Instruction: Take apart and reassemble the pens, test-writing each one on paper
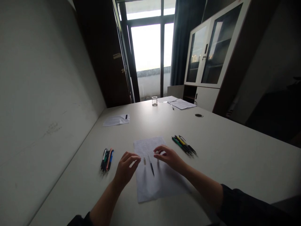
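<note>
My left hand (127, 165) hovers over the left edge of the lined paper (145, 190), thumb and fingertips pinched together. Whatever may be between them is too small to make out. My right hand (168, 158) is over the paper's right side, its thumb and fingers closed around a small whitish piece (157, 152). A pale streak shows just below that piece, its nature unclear. On the paper between the hands lie a short, pale, clear-looking piece (144, 161) and a slim pen part with a dark lower end (151, 167).
A bunch of pens (107, 160) lies on the left, another bunch (184, 145) on the right. Farther back are a paper sheet (116, 120), a glass (154, 101), more papers (182, 104) with a pen (172, 107), and a round desk hole (198, 115). A wall borders the left.
</note>
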{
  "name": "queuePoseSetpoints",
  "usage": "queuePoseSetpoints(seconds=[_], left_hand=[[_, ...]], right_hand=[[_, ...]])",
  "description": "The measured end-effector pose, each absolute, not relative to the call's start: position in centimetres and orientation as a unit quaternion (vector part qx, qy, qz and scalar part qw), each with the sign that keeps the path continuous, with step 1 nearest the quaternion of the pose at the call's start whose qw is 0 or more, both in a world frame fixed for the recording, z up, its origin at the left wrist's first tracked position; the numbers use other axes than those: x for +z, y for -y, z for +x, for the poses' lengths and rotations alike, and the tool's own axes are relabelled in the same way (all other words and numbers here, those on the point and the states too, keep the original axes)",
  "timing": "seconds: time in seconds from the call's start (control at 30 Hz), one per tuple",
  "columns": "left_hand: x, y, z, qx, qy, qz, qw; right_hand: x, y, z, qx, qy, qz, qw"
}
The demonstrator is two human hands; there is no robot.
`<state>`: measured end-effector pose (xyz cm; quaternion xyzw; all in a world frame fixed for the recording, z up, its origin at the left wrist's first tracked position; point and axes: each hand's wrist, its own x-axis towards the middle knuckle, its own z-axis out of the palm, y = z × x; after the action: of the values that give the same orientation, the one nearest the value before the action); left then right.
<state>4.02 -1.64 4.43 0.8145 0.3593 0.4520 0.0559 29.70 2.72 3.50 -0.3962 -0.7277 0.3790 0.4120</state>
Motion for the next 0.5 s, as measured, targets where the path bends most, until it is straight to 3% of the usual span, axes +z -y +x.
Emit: queuePoseSetpoints(seconds=[0.5], left_hand=[[4.2, 1.4, 3.8, 0.460, -0.362, 0.810, 0.046]], right_hand=[[4.8, -4.2, 32.2, 0.363, 0.676, -0.435, 0.472]])
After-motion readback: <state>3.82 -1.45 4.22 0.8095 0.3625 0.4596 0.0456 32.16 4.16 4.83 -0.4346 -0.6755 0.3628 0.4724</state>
